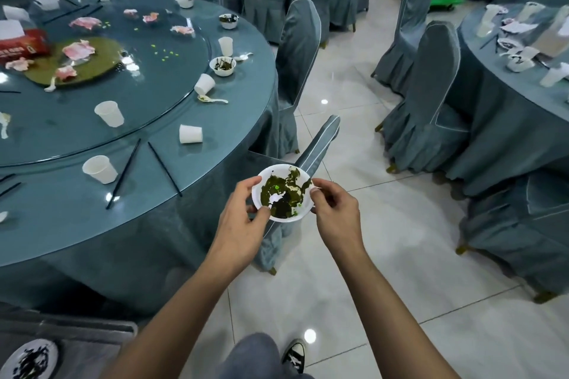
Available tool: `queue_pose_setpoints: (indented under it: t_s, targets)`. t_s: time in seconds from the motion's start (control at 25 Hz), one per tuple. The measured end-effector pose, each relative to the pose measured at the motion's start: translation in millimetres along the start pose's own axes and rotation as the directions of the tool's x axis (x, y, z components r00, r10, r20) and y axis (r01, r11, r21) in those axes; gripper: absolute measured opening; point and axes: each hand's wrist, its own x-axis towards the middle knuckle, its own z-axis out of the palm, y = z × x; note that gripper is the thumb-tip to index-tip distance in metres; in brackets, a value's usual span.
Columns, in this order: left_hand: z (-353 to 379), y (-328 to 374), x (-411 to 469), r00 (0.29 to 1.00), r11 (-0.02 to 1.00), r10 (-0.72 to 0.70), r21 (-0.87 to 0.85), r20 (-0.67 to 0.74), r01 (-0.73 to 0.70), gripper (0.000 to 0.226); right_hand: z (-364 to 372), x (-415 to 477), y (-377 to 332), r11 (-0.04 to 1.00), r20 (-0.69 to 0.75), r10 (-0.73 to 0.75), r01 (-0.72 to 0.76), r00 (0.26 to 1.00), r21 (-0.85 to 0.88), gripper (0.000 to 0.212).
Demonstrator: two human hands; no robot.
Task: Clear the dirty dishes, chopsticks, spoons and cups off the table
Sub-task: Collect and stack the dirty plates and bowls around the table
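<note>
Gripping a white bowl (283,192) in both hands, clear of the table (77,234) and out past its rim at roughly 4 o'clock, above a covered chair (321,141) and tiled floor. Left hand (243,218) curled round the bowl's edge at 8 o'clock, thumb over the lip; right hand (335,215) pinching the edge at 3 o'clock. Inside, smeared dark green leftovers (wet-looking, a pea or two among them).

Liable to drip onto the chair cover or floor if tipped during the carry. Thin-walled and probably disposable, hence apt to buckle or slide out of greasy fingers once left to a one-sided pinch. Better kept level and supported from underneath.

Plenty left on the glass top: paper cups (100,168) near 5 o'clock, black chopsticks (164,168) beside them, more soiled bowls (223,66) and a spoon (212,99) around 2 to 3 o'clock. Easy to knock a light cup over with a forearm when reaching back in. Another dirty dish (29,358) at the frame's 7 o'clock, possibly the drop-off; support beneath unclear.
</note>
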Motion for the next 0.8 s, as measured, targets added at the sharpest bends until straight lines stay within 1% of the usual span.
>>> queue_pose_setpoints:
  t_s: [0.4, 0.52, 0.64, 0.8]
  targets:
    - [72.6, 38.6, 108.5, 0.999, 0.999, 0.021, -0.036, -0.041, -0.022, 0.044, -32.1, 131.4, -12.0, 1.0, 0.028, -0.015, 0.014, 0.999, 0.016, 0.02]
    - [95.0, 48.8, 159.9, 0.998, 0.997, 0.046, -0.055, -0.044, -0.049, 0.043, -37.2, 187.6, -21.0, 1.0, 0.017, -0.018, 0.018, 1.0, 0.006, 0.018]
    - [110.6, 60.1, 214.8, 0.997, 0.997, 0.059, -0.054, -0.051, -0.062, 0.043, -36.4, 242.5, -29.6, 1.0, 0.026, -0.023, 0.023, 0.999, 0.001, 0.021]
    - [122.0, 75.7, 283.3, 0.998, 0.999, 0.027, -0.035, -0.063, -0.029, 0.046, -25.4, 313.6, -49.7, 0.999, 0.045, -0.021, 0.023, 0.999, -0.047, 0.022]
